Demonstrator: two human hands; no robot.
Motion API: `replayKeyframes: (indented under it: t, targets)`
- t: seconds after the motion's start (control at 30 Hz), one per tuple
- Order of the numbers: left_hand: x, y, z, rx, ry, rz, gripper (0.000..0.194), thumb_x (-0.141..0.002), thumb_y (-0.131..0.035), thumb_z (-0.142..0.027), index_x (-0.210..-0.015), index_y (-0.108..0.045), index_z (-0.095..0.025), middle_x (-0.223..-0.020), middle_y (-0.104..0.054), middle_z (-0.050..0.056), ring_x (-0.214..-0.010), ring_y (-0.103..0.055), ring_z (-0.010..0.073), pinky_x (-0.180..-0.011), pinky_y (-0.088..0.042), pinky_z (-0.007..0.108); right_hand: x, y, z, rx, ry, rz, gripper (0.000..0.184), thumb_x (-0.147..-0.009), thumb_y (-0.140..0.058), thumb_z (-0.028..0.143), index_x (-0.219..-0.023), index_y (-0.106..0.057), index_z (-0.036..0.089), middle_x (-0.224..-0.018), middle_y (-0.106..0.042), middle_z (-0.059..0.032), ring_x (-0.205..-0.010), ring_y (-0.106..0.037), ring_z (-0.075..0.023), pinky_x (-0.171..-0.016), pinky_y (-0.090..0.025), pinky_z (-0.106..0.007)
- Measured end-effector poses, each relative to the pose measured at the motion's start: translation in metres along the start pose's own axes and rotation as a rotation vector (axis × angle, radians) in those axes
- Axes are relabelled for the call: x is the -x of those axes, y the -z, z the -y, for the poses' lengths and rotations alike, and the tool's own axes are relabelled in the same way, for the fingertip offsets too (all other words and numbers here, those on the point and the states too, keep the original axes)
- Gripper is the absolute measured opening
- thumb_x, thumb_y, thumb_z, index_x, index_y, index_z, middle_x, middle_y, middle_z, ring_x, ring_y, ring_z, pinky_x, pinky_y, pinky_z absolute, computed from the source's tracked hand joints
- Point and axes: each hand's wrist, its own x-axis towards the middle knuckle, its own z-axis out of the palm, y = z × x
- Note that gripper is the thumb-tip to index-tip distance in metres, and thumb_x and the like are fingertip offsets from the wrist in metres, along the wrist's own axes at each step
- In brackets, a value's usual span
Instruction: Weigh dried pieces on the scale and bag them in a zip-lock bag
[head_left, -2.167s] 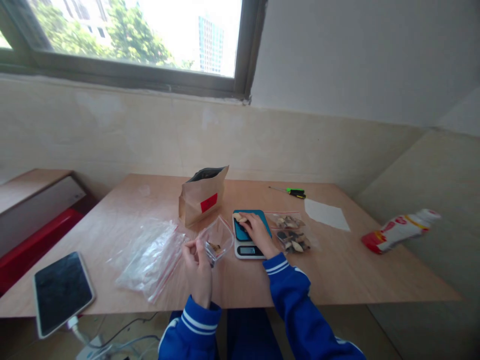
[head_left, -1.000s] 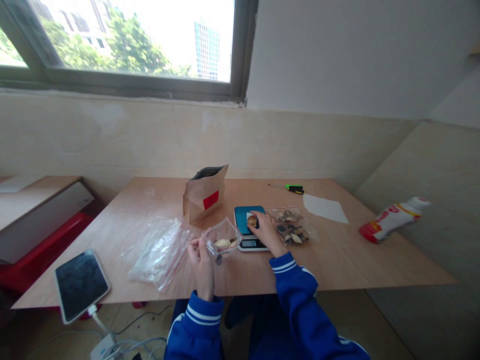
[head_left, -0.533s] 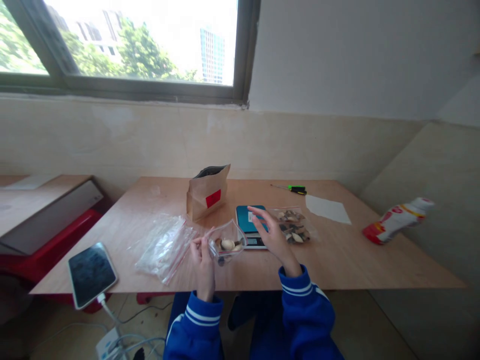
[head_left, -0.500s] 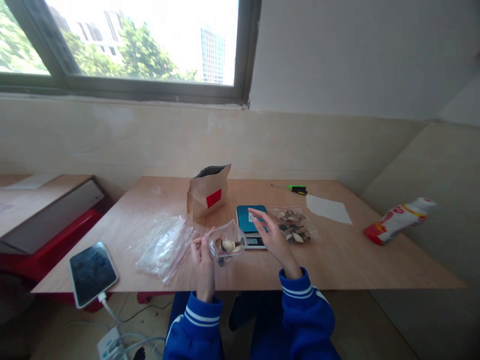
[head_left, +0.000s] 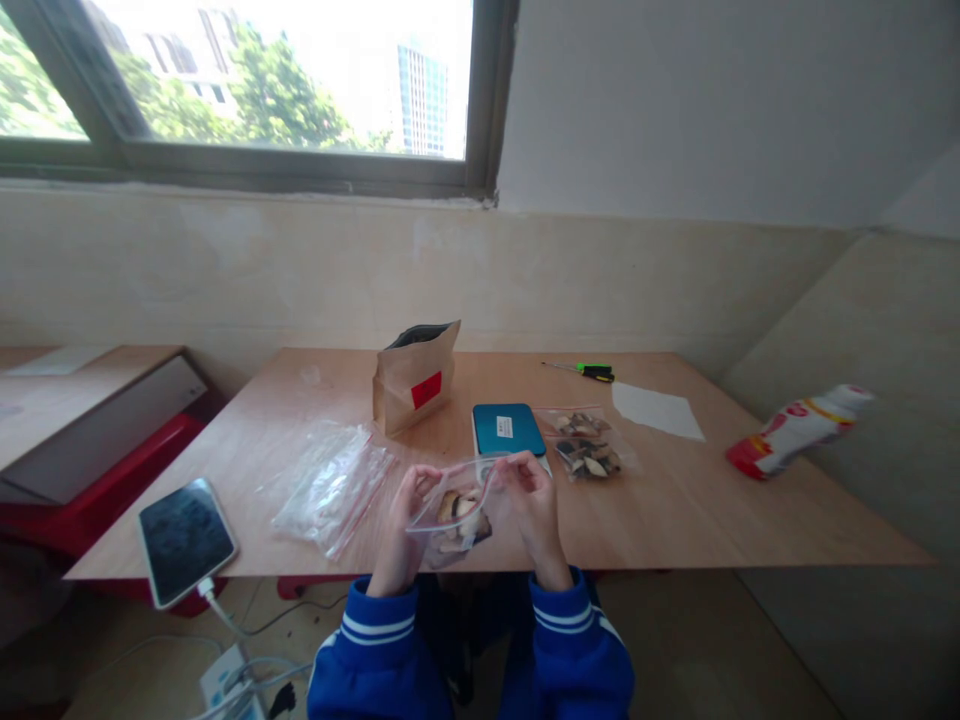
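- Between my hands, near the front edge of the wooden surface (head_left: 675,510), is a clear zip bag (head_left: 435,548), its mouth spread wide; dried slices (head_left: 469,518), cream and dark brown, lie inside.
- The fingers of my left hand (head_left: 403,515) are closed in a pinch on the bag's left side.
- The fingers of my right hand (head_left: 534,500) are pinched together on its right rim.
- Just beyond the bag sits a scale (head_left: 510,425) with a teal top and a small white label.
- Right of the scale, two filled bags (head_left: 589,460) lie one behind the other, both holding similar pale and dark pieces.
- Behind and to the left stands a brown paper pouch (head_left: 412,385) with a red patch, open at the top; I cannot tell what its dark interior holds.
- Left of my hands, flat clear bags (head_left: 330,490) lie in a loose pile.
- Far right is a red-and-white bottle (head_left: 799,430), its contents hidden.
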Motion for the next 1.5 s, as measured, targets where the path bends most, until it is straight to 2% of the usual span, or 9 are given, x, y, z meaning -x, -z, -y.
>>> replayKeyframes:
  t: [0.13, 0.23, 0.43, 0.63, 0.7, 0.87, 1.03, 1.17, 1.5]
  targets:
    - [0.0, 0.002, 0.004, 0.166, 0.112, 0.266, 0.059, -0.075, -0.053, -0.069, -0.1, -0.064, -0.017, -0.111, -0.069, 0.016, -0.102, -0.065, 0.0308, -0.086, -0.052, 0.047, 0.002, 0.002, 0.0, -0.04, 0.013, -0.378, 0.033, -0.082, -0.062, 0.048, -0.072, -0.048, 0.02, -0.052, -0.049, 0.0069, -0.047, -0.047, -0.0094, -0.049, -0.041, -0.021]
    - [-0.001, -0.002, 0.009, 0.034, 0.026, 0.261, 0.048, -0.069, -0.071, -0.052, -0.103, -0.066, -0.017, -0.11, -0.07, 0.013, -0.103, -0.065, 0.0272, -0.091, -0.05, 0.042, 0.003, 0.005, 0.001, -0.029, 0.04, -0.466, 0.032, -0.084, -0.059, 0.049, -0.075, -0.046, 0.021, -0.05, -0.046, 0.0083, -0.044, -0.044, -0.0088, -0.047, -0.038, -0.021]
    - [-0.002, -0.014, 0.015, -0.087, -0.11, -0.072, 0.026, -0.074, -0.07, -0.042, -0.074, -0.066, -0.016, -0.073, -0.071, 0.004, -0.071, -0.065, 0.0171, -0.069, -0.051, 0.029, 0.007, 0.005, 0.008, 0.01, 0.135, -0.283, 0.029, -0.089, -0.052, 0.045, -0.074, -0.046, 0.022, -0.055, -0.047, 0.0069, -0.048, -0.047, -0.0101, -0.049, -0.041, -0.021]
    - [0.004, -0.022, 0.006, -0.227, -0.207, -0.032, 0.023, -0.077, -0.068, -0.04, -0.075, -0.066, -0.017, -0.077, -0.072, 0.005, -0.075, -0.066, 0.0184, -0.071, -0.051, 0.03, 0.011, 0.009, 0.009, 0.19, 0.18, -0.011, 0.024, -0.092, -0.048, 0.042, -0.088, -0.061, 0.022, -0.081, -0.066, -0.0028, -0.071, -0.062, -0.0162, -0.066, -0.05, -0.027]
    - [0.006, -0.024, 0.005, -0.245, -0.234, -0.058, 0.023, -0.079, -0.066, -0.04, -0.078, -0.066, -0.017, -0.076, -0.071, 0.004, -0.073, -0.065, 0.0176, -0.07, -0.05, 0.029, 0.012, 0.012, 0.008, 0.213, 0.182, -0.051, 0.025, -0.091, -0.049, 0.042, -0.089, -0.063, 0.022, -0.084, -0.068, -0.0042, -0.077, -0.064, -0.0176, -0.068, -0.05, -0.028]
    - [0.006, -0.018, 0.004, -0.149, -0.281, -0.22, 0.02, -0.082, -0.064, -0.038, -0.083, -0.062, -0.018, -0.075, -0.068, 0.0, -0.073, -0.063, 0.0143, -0.072, -0.048, 0.026, 0.009, 0.02, 0.01, 0.117, 0.162, -0.276, 0.027, -0.09, -0.052, 0.043, -0.084, -0.061, 0.019, -0.056, -0.055, 0.0034, -0.05, -0.052, -0.0116, -0.051, -0.044, -0.023]
    - [0.004, -0.013, 0.003, -0.084, -0.25, -0.176, 0.025, -0.084, -0.06, -0.043, -0.081, -0.06, -0.019, -0.069, -0.062, -0.002, -0.068, -0.06, 0.0127, -0.066, -0.047, 0.024, 0.007, 0.025, 0.011, 0.032, 0.16, -0.19, 0.028, -0.091, -0.052, 0.043, -0.082, -0.061, 0.018, -0.051, -0.054, 0.0045, -0.046, -0.052, -0.0105, -0.05, -0.044, -0.022]
    - [0.004, -0.01, 0.003, -0.077, -0.233, -0.232, 0.026, -0.08, -0.064, -0.043, -0.081, -0.062, -0.018, -0.066, -0.059, -0.003, -0.064, -0.056, 0.0109, -0.062, -0.045, 0.023, 0.008, 0.033, 0.008, 0.053, 0.138, -0.081, 0.028, -0.091, -0.052, 0.042, -0.086, -0.064, 0.018, -0.056, -0.061, 0.0014, -0.049, -0.056, -0.0114, -0.051, -0.046, -0.023]
    - [0.005, -0.012, -0.006, -0.251, -0.293, -0.204, 0.025, -0.084, -0.059, -0.042, -0.077, -0.058, -0.018, -0.064, -0.054, -0.005, -0.061, -0.05, 0.0091, -0.06, -0.04, 0.021, 0.011, 0.037, 0.012, 0.141, 0.206, -0.168, 0.02, -0.089, -0.057, 0.033, -0.076, -0.063, 0.019, -0.071, -0.065, -0.0005, -0.068, -0.061, -0.0137, -0.063, -0.048, -0.024]
